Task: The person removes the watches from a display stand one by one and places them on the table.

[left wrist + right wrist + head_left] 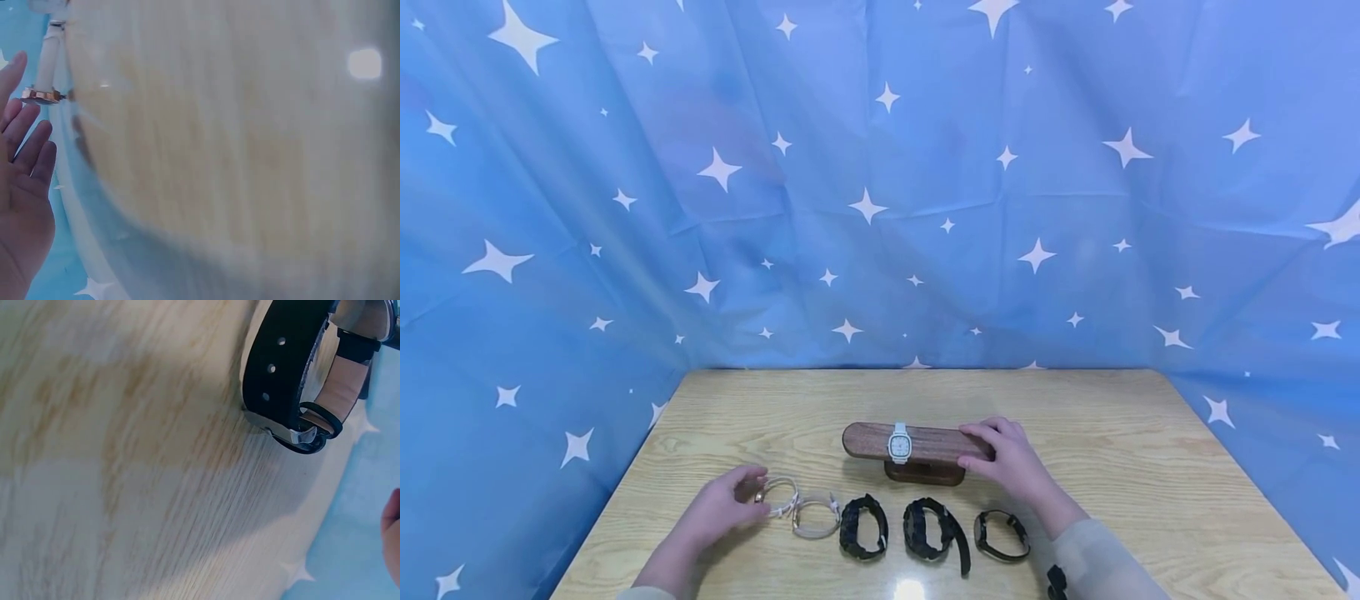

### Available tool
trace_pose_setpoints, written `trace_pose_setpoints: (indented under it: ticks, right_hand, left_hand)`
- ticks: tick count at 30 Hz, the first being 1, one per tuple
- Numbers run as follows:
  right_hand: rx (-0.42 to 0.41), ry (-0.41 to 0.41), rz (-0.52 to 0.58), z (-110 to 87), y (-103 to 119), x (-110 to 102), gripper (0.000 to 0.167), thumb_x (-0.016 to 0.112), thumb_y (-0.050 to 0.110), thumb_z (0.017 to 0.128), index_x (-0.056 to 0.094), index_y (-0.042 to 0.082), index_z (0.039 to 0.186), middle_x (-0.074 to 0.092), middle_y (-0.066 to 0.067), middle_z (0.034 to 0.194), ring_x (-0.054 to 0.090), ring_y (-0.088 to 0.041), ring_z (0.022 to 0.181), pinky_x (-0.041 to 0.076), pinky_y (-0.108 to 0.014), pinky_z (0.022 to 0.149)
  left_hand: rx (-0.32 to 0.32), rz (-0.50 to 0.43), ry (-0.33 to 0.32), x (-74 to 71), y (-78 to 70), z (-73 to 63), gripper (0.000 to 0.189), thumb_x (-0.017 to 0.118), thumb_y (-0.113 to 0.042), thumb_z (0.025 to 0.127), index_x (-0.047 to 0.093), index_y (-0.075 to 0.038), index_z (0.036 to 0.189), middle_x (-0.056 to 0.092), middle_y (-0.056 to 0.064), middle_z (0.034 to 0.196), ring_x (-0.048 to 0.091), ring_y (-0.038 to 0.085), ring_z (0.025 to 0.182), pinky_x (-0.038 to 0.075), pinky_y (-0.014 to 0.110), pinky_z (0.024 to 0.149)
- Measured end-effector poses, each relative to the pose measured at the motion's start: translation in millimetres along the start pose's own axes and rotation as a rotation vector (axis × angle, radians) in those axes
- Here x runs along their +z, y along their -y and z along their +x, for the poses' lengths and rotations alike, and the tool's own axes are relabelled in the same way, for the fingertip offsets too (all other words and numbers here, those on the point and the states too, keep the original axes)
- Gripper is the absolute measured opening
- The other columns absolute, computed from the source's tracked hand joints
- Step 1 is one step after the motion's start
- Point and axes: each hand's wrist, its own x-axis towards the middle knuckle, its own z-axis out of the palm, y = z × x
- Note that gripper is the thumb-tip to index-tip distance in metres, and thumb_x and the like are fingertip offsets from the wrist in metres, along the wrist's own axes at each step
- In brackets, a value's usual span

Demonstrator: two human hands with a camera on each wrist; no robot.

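Blue star-printed cloth [880, 183] behind and to both sides of a pale wooden table [1150, 467].

Near the table's middle, a dark wooden watch stand [868, 440], long rounded bar on a short base, with a white watch [899, 443] strapped around the bar, face toward the camera.

Right hand [1011, 458] resting on the right end of the stand, fingers gently curved over the bar's end, thumb side hidden; firm grip or mere rest: cannot tell. Only a sliver of this hand at the edge of the right wrist view.

Left hand [726, 502] low on the table at the left, fingers relaxed and spread, fingertips just beside or touching a pale-strapped watch with a copper-coloured case [778, 495]; contact not clear. Palm open and fingers straight in the left wrist view, same watch [45, 75] just beyond the fingertips.

In a row along the front edge, left to right: that pale watch, a second light looped watch [815, 516] touching it, two chunky black watches [863, 527] and [934, 530], then a slim black leather-strapped watch [1002, 534] nearest the right forearm. Last one close up in the right wrist view [294, 369]: punched strap holes, silver buckle, tan lining.
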Motion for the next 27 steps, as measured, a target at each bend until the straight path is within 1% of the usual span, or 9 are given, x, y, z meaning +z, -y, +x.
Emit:
trace_pose_setpoints:
  ticks: [3,7,9,12,14,17,21,27]
  right_hand:
    - [0.0,-0.001,0.003,-0.4,0,0,0.054,0.073,0.047,0.075,0.063,0.02,0.121,0.055,-0.004,0.112,0.046,-0.026,0.103,0.043,-0.044,0.082]
    - [-0.004,-0.005,0.009,-0.6,0,0,0.054,0.074,0.046,0.075,0.064,0.02,0.121,0.055,-0.004,0.112,0.045,-0.026,0.103,0.043,-0.044,0.081]
    - [-0.006,-0.005,0.009,-0.6,0,0,0.053,0.074,0.045,0.075,0.064,0.019,0.121,0.055,-0.004,0.112,0.045,-0.026,0.103,0.043,-0.044,0.081]
    - [-0.01,-0.008,0.005,-0.8,1,-1,0.053,0.075,0.044,0.075,0.064,0.019,0.121,0.055,-0.004,0.111,0.045,-0.026,0.103,0.043,-0.043,0.081]
    - [-0.012,-0.009,0.003,-1.4,0,0,0.053,0.075,0.043,0.075,0.064,0.019,0.121,0.055,-0.004,0.111,0.045,-0.027,0.103,0.043,-0.044,0.081]
    - [-0.007,-0.009,0.004,-1.8,0,0,0.053,0.075,0.044,0.075,0.064,0.019,0.121,0.055,-0.004,0.112,0.045,-0.027,0.103,0.043,-0.044,0.081]
    - [-0.002,-0.007,0.007,-1.2,0,0,0.053,0.074,0.045,0.076,0.064,0.019,0.121,0.055,-0.004,0.112,0.045,-0.027,0.104,0.043,-0.044,0.082]
    - [-0.003,-0.008,0.004,-0.9,0,0,0.053,0.075,0.043,0.075,0.064,0.019,0.121,0.054,-0.004,0.112,0.045,-0.026,0.104,0.043,-0.044,0.083]
  left_hand:
    - [0.005,0.049,-0.023,-0.9,-5.4,3.4,0.063,0.081,-0.033,0.07,0.057,-0.015,0.126,0.058,0.007,0.125,0.052,0.032,0.115,0.042,0.05,0.095]
    - [0.015,0.097,-0.02,-1.6,-13.8,8.0,0.062,0.079,-0.036,0.073,0.057,-0.017,0.127,0.057,0.005,0.125,0.051,0.032,0.114,0.045,0.049,0.089]
    - [0.023,0.112,-0.013,-1.1,-18.0,10.8,0.062,0.079,-0.037,0.073,0.057,-0.018,0.128,0.057,0.006,0.123,0.053,0.031,0.11,0.046,0.049,0.086]
    - [0.033,0.122,-0.006,1.2,-24.8,16.1,0.063,0.079,-0.037,0.073,0.057,-0.018,0.128,0.057,0.008,0.12,0.056,0.028,0.103,0.048,0.044,0.081]
    - [0.053,0.128,-0.008,3.8,-28.9,19.9,0.063,0.08,-0.036,0.072,0.057,-0.017,0.128,0.058,0.01,0.119,0.057,0.027,0.1,0.049,0.044,0.079]
    - [0.088,0.133,-0.019,8.2,-34.9,25.0,0.064,0.081,-0.035,0.071,0.057,-0.017,0.128,0.058,0.011,0.119,0.056,0.027,0.102,0.048,0.043,0.08]
    - [0.121,0.15,-0.037,14.2,-43.8,30.7,0.062,0.081,-0.034,0.071,0.058,-0.019,0.127,0.057,0.008,0.12,0.054,0.025,0.105,0.048,0.044,0.081]
    - [0.142,0.141,-0.015,22.2,-55.3,38.6,0.062,0.08,-0.033,0.073,0.057,-0.019,0.129,0.055,0.011,0.121,0.053,0.027,0.105,0.048,0.044,0.08]
